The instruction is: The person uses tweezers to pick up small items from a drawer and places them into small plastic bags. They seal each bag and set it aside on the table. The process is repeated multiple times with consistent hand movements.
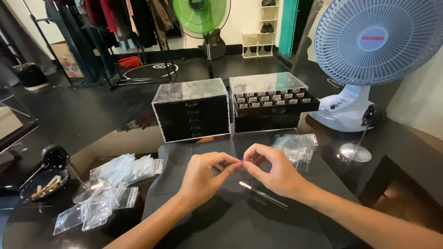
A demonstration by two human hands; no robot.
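Head view, looking down at a dark table [378,152]. Left hand [203,177] and right hand [272,173] brought together over a black cloth [230,216], fingertips meeting near the middle. Both grips clenched in a pinch, thumb against forefinger, on something very small and clear between them, too small to tell, perhaps a tiny clear zip bag [233,164]. Held just above the cloth, in front of the drawer boxes.

Just below the right hand, lying on the cloth: a thin dark stick with a white tip [260,192], untouched, slanting down to the right.

Left of the cloth, a loose heap of small clear zip bags [115,184], spread toward the table's near edge. Further left, a small black dish with pale sticks in it [44,184], with a round black object just behind. Right of the hands, a second, smaller pile of clear bags [297,147], near the right hand but apart from it.

Behind the hands, two black drawer boxes with clear acrylic lids, side by side and touching: the left box [191,110] shut, the right box [270,103] with its top drawer pulled out, showing rows of little labelled compartments.

At far right, a pale blue desk fan [369,46] standing on the table, a small round mirror on a stand [355,150] before it. In the background, a green standing fan [200,16] and a clothes rack with hanging garments [115,23] on the dark floor.
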